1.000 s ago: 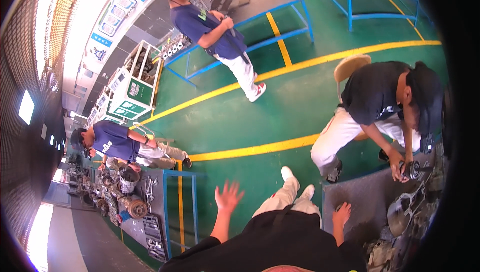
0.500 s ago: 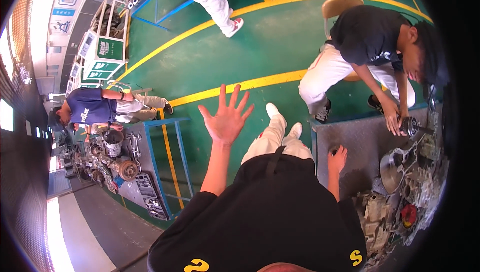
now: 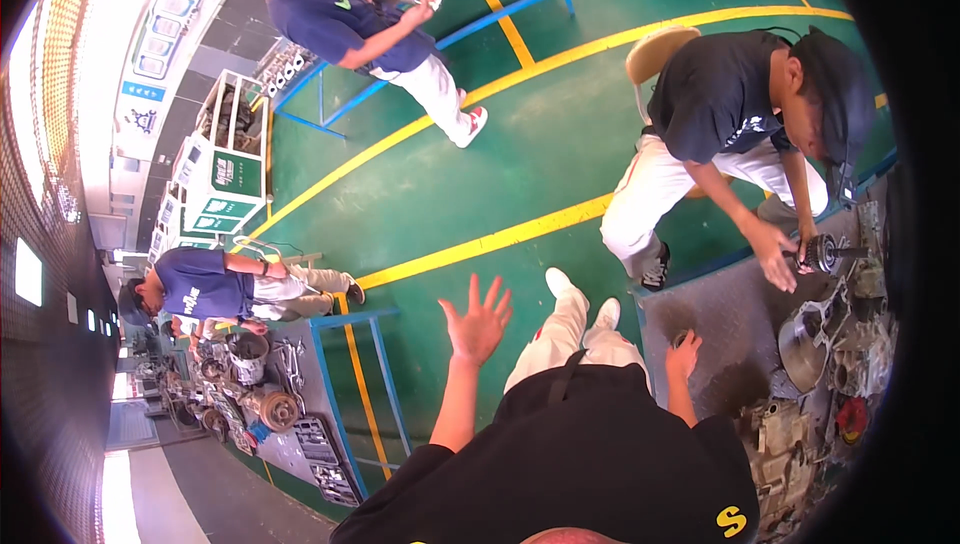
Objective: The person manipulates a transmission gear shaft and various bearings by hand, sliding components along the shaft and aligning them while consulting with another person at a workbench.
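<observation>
Since a moment before, the left hand (image 3: 478,319) had risen, fingers spread and empty over the green floor (image 3: 440,184), while the right hand (image 3: 684,352) rested, loosely curled, on the grey bench (image 3: 735,319), where a careless lean could have knocked the nearby metal disc (image 3: 803,344).

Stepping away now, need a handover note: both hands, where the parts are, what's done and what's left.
Left hand: raised, open, fingers spread, empty, above the green floor.
Right hand: resting on the grey mat; whether it grips anything cannot be told.
Parts: metal disc and engine parts lie on the mat to the right. A seated co-worker handles a round part at the mat's far end.
Done: nothing picked up.
Left: likely all the parts work.
</observation>
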Motion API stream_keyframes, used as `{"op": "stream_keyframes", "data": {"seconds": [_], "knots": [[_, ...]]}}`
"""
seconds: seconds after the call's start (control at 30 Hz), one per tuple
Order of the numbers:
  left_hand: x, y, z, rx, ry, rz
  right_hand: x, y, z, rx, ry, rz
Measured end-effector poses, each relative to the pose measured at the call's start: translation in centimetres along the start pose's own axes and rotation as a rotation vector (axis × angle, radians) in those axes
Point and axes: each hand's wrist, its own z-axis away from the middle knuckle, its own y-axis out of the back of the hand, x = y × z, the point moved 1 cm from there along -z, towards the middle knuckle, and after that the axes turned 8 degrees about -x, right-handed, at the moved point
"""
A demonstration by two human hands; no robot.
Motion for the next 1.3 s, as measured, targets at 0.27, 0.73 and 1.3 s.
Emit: {"op": "stream_keyframes", "data": {"seconds": [0.27, 0.73, 1.3], "knots": [[-0.6, 5.3, 1.9, 0.206, -0.005, -0.014, 2.8, -2.9, -2.5, 0.057, 0.309, 0.334], [-1.9, 10.2, 3.1, 0.314, 0.001, -0.038, -0.5, 1.3, -0.9, 0.052, -0.056, 0.229], [-2.2, 11.9, 4.5, 0.383, 0.005, -0.078, 1.8, 2.7, -2.3, 0.001, -0.191, 0.111]]}}
